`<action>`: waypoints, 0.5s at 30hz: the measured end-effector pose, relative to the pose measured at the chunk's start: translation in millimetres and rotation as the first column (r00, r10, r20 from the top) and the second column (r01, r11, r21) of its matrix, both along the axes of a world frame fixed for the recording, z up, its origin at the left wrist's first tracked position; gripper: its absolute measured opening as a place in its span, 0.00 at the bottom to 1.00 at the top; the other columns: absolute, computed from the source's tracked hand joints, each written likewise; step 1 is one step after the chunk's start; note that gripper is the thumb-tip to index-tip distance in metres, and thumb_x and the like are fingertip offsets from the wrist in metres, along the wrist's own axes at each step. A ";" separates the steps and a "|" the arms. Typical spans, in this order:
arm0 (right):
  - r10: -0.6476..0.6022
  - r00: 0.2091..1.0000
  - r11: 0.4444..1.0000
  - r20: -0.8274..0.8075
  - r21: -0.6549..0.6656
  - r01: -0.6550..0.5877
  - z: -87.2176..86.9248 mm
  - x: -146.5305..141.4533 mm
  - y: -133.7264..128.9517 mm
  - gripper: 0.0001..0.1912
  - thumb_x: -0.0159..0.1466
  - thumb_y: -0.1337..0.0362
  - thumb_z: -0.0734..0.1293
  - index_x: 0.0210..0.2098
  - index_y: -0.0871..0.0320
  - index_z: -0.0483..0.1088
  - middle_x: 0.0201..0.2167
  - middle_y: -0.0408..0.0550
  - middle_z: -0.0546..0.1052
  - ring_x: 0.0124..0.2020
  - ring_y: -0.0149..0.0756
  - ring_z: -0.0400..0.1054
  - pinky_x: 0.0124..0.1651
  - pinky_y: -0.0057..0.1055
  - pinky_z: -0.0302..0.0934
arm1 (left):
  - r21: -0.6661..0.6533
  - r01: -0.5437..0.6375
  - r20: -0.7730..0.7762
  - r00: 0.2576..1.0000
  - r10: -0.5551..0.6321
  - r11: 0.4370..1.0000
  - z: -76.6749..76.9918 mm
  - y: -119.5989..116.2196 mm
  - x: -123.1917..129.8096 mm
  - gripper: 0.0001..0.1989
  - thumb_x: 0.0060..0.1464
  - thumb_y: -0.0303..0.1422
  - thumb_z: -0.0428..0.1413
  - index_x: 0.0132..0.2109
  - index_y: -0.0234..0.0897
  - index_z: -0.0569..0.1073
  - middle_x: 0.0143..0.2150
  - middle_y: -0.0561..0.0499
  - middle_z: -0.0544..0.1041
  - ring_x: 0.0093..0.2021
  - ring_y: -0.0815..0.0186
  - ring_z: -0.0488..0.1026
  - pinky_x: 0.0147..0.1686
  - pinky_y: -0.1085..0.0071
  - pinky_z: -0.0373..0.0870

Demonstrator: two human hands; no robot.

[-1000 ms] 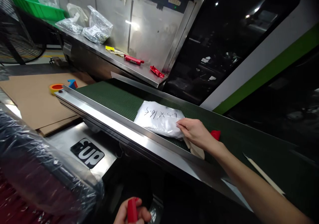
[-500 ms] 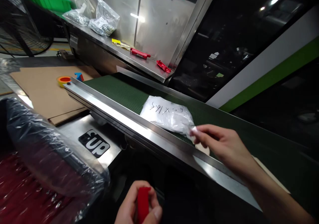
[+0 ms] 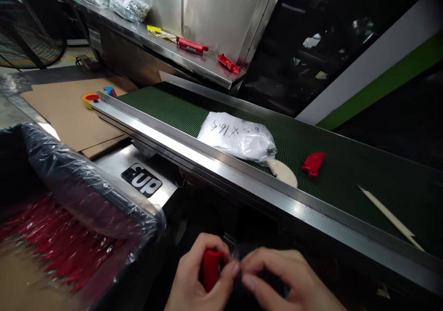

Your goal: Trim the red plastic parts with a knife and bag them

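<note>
At the bottom centre my left hand (image 3: 197, 278) is wrapped round a red plastic part (image 3: 211, 269). My right hand (image 3: 280, 278) is beside it, its thumb and forefinger pinched near my left fingertips; something small and clear seems to be between them, too blurred to make out. Beyond my hands, a white plastic bag (image 3: 237, 135) with handwriting lies on the green conveyor belt (image 3: 162, 105). A pale round-edged piece (image 3: 284, 172) rests partly against the bag's near corner. To its right sits another red part (image 3: 313, 164).
A lined box (image 3: 93, 182) of red parts stands at left. The metal rail (image 3: 214, 165) edges the belt, where a pale pointed stick (image 3: 389, 214) lies. Cardboard (image 3: 69, 112) holds a tape roll (image 3: 90, 99). Bags of metal pieces (image 3: 131, 2) and red parts occupy the shelf (image 3: 162, 48).
My right hand has left the white bag and come down beside my left hand. The red part and stick on the belt are now uncovered. The view has shifted slightly.
</note>
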State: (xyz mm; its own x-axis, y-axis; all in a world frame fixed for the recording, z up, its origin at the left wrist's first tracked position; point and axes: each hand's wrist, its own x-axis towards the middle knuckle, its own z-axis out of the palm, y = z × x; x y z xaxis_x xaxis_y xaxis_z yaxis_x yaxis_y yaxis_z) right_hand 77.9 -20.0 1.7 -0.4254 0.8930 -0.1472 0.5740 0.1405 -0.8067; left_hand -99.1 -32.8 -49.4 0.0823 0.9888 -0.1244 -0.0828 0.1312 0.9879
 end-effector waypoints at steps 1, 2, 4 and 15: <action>-0.032 0.999 0.998 -0.014 0.054 0.033 -1.5 -0.8 -1.3 0.09 0.66 0.67 0.61 0.33 0.54 0.72 0.29 0.40 0.76 0.29 0.27 0.72 0.33 0.17 0.66 | 0.103 0.017 -0.062 0.998 -0.011 0.995 -4.1 -1.2 -0.7 0.04 0.57 0.33 0.55 0.35 0.40 0.68 0.31 0.55 0.70 0.30 0.71 0.68 0.31 0.76 0.63; -0.051 0.998 0.991 -0.025 0.121 0.054 -4.0 -2.1 -2.7 0.10 0.67 0.67 0.60 0.33 0.55 0.71 0.29 0.41 0.76 0.29 0.28 0.72 0.33 0.18 0.66 | 0.203 0.050 -0.133 0.991 -0.023 0.978 -8.1 -1.9 -1.1 0.01 0.58 0.30 0.53 0.37 0.41 0.68 0.33 0.55 0.70 0.31 0.71 0.69 0.32 0.76 0.65; -0.068 0.997 0.954 -0.035 0.292 0.075 -13.0 -4.9 -6.3 0.10 0.68 0.69 0.59 0.32 0.57 0.69 0.28 0.43 0.74 0.29 0.28 0.71 0.34 0.21 0.67 | 0.333 0.104 -0.285 0.958 -0.005 0.937 -15.3 -1.8 -1.0 0.07 0.58 0.26 0.50 0.42 0.42 0.68 0.36 0.55 0.71 0.34 0.71 0.70 0.35 0.76 0.67; -0.088 0.984 0.908 0.152 0.418 0.017 -26.2 -3.3 -19.4 0.09 0.68 0.67 0.62 0.48 0.58 0.66 0.39 0.47 0.70 0.37 0.33 0.67 0.38 0.31 0.64 | 0.077 0.090 -0.418 0.907 -0.050 0.993 -15.4 1.9 7.1 0.17 0.54 0.27 0.54 0.50 0.44 0.62 0.36 0.57 0.73 0.32 0.69 0.73 0.33 0.74 0.69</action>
